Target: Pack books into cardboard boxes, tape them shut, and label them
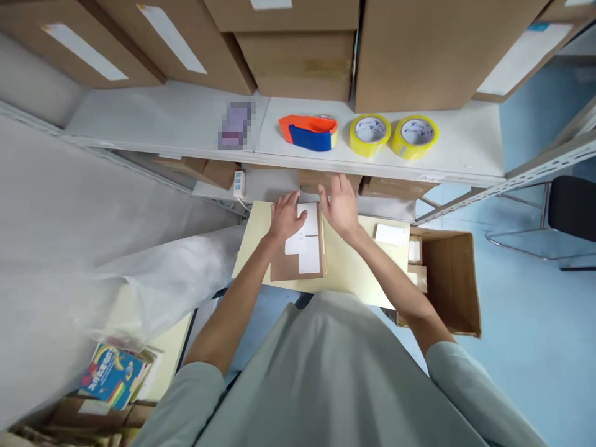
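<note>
On the pale yellow table in front of me lies a flat brown cardboard box (282, 267). White labels (309, 257) cover much of its top. My left hand (285, 218) rests over its upper left part, fingers stretched out and thumb apart, touching the labelled top. Just past the box's upper right corner is my right hand (341, 206), with its fingers extended and thumb spread. Nothing shows in its grasp; whether it touches the table or box there, I cannot tell.
Above the table (358, 267), a grey shelf (162, 118) bears an orange-and-blue tape dispenser (310, 133), two yellow tape rolls (370, 135) and large cartons (298, 65). White slips (391, 234) lie at the table's right. An open carton (451, 279) stands beside it, a chair (572, 208) farther right.
</note>
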`<state>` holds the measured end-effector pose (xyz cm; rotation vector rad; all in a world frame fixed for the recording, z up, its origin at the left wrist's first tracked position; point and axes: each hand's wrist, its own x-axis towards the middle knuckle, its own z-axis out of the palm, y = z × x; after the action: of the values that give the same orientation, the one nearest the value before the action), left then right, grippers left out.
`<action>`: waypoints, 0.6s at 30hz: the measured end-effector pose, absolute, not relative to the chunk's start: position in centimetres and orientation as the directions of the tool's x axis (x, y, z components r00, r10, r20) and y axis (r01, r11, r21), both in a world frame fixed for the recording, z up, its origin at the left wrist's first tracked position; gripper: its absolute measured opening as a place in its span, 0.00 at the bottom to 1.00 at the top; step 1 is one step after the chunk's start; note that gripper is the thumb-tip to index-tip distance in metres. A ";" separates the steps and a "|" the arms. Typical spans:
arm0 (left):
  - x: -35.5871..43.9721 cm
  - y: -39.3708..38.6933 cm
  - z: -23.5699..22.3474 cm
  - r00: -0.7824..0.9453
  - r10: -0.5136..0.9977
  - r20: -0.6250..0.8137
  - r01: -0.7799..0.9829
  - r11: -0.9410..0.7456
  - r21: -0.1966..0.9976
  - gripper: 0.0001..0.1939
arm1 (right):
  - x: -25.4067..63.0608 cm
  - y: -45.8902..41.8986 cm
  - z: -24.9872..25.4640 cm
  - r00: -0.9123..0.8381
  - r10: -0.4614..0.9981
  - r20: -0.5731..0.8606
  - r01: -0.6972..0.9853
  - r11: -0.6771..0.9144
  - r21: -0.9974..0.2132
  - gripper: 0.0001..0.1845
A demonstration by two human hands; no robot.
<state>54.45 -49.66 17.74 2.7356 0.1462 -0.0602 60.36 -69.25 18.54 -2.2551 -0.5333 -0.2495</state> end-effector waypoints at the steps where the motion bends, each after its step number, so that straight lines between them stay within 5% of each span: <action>1: 54.6 -49.5 16.7 0.990 0.078 -0.116 0.116 -0.921 0.373 0.36 | 57.7 -70.4 16.4 0.929 0.270 0.254 0.368 -0.586 -0.722 0.30; 5: 55.9 -48.9 13.2 0.967 -0.005 -0.256 0.085 -0.936 0.341 0.36 | 47.8 -74.0 8.9 0.913 0.091 -0.398 -0.294 -0.531 -0.795 0.29; 9: 59.0 -48.8 10.9 0.957 -0.083 -0.279 0.015 -0.943 0.332 0.36 | 40.9 -74.3 6.1 0.461 0.056 -0.885 -0.885 -0.039 -0.464 0.31; 12: 61.7 -49.1 9.3 0.942 -0.102 -0.320 0.007 -0.946 0.323 0.33 | 38.3 -72.8 5.9 0.271 0.219 -0.938 -0.941 0.268 -0.209 0.35; 18: 63.9 -49.7 8.5 0.885 -0.076 -0.459 0.099 -0.934 0.344 0.34 | 37.7 -70.3 6.9 0.287 0.350 -0.892 -0.821 0.569 -0.041 0.34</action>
<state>63.87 -49.68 8.50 2.6917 0.0172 -0.6767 37.73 -70.29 6.87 -0.5624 0.9924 0.8398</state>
